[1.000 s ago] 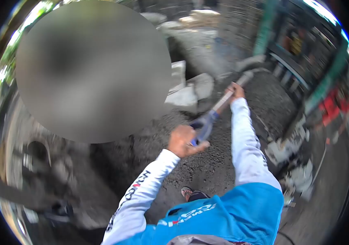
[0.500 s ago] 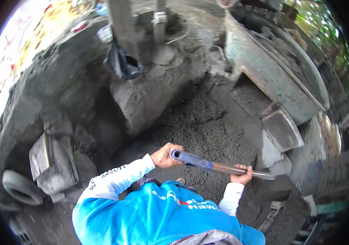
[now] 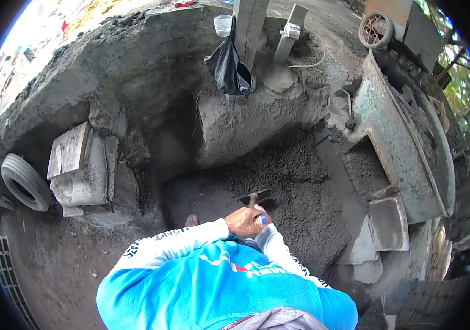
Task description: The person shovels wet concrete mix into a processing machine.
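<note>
I hold a shovel (image 3: pixel 260 219) close in front of my body, its blue handle end pointing up toward me. My left hand (image 3: pixel 240 221) is closed around the top of the handle. Just beyond it, my right hand (image 3: pixel 268 213) grips lower on the shaft, partly hidden by the left hand and the sleeve. The shovel's dark blade (image 3: pixel 257 196) is down at the near left edge of a spread of dark grey, crumbly mix (image 3: pixel 306 209) on the ground.
A large worn metal trough (image 3: pixel 391 132) stands at right, with flat slabs (image 3: pixel 387 223) below it. At left are a tyre (image 3: pixel 26 181) and stacked bags under a board (image 3: pixel 73 149). A black plastic bag (image 3: pixel 229 69) hangs on a post (image 3: pixel 250 33) above a concrete ledge (image 3: pixel 246 124).
The shovel has swung from pointing right to pointing forward, blade lower. My right hand has come in left beside my left hand. The camera view has turned left.
</note>
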Action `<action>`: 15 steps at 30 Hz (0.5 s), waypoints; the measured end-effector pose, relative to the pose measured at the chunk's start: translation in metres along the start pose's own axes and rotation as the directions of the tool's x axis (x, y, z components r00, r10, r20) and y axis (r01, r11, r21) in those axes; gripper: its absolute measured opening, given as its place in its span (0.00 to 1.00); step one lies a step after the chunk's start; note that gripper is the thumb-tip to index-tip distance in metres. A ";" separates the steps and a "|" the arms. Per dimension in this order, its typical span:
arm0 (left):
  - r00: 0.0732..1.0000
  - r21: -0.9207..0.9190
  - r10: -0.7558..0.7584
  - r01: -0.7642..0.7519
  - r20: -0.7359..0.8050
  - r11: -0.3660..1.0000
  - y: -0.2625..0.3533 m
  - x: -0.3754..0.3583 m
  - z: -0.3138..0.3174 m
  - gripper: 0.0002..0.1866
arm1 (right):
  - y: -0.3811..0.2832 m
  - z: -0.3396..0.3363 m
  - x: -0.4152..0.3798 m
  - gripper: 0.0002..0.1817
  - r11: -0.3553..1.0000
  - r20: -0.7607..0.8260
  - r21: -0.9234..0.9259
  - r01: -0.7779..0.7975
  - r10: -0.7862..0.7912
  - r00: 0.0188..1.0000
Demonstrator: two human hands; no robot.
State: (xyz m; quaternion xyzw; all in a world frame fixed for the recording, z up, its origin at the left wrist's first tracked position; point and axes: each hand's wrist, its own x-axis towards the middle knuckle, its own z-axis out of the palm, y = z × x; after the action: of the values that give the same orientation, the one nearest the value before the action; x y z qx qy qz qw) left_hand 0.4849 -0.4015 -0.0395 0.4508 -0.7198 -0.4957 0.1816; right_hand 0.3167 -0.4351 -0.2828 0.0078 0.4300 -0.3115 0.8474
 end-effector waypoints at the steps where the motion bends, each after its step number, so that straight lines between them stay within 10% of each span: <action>1: 0.999 0.044 -0.032 0.031 0.004 0.999 -0.012 0.005 0.000 0.21 | -0.001 -0.013 0.011 0.19 0.987 -0.057 -0.132 0.095 -0.104 0.993; 3: 0.999 -0.085 0.014 -0.017 -0.035 0.996 -0.046 0.014 0.008 0.26 | -0.010 0.015 -0.043 0.20 0.713 0.131 -0.595 0.372 -0.371 0.919; 5: 0.995 -0.099 -0.093 0.088 -0.045 0.991 -0.041 0.015 -0.005 0.29 | -0.020 0.050 -0.091 0.20 0.627 0.172 -0.675 0.388 -0.378 0.910; 7: 0.994 -0.130 -0.099 0.093 -0.035 0.987 -0.046 0.023 -0.009 0.28 | -0.033 0.068 -0.112 0.19 0.874 0.002 -0.451 0.182 -0.203 0.979; 11: 0.967 -0.398 -0.249 0.204 -0.063 0.894 -0.033 0.050 0.003 0.25 | -0.039 0.097 -0.139 0.20 0.807 0.049 -0.356 0.471 -0.488 0.872; 15: 0.964 -0.485 -0.251 0.178 -0.089 0.856 -0.022 0.097 0.035 0.30 | -0.056 0.075 -0.130 0.22 0.435 0.112 -0.586 0.683 -0.792 0.600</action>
State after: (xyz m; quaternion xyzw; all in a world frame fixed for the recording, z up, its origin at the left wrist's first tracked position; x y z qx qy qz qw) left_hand 0.4193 -0.4652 -0.0921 0.5062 -0.5063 -0.6382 0.2829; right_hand 0.2846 -0.4332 -0.1258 -0.4089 0.5356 -0.5032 0.5411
